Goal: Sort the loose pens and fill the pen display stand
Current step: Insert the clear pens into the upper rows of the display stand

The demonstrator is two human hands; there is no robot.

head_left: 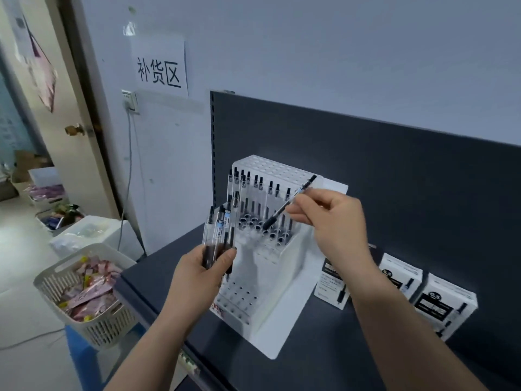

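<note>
Pen bundle [221, 230]: several clear pens are gripped upright by the curled fingers of the left hand [208, 266], over the dark shelf [318, 334].
Single pen [287, 206]: pinched tilted by the right hand [329, 218], dark tip at the middle-row holes.
Pen display stand [284, 258]: set on that shelf; back rows are partly filled.
Boxes [445, 306]: three are stood to its right.

- Paper sign [160, 66] on wall, printed characters.
- Wall socket [129, 100] just below, cable hanging down.
- Door [70, 103], brass knob [74, 129].
- White basket [107, 331] of pink packets [90, 286] on blue stool [80, 356], left of desk [338, 348].
</note>
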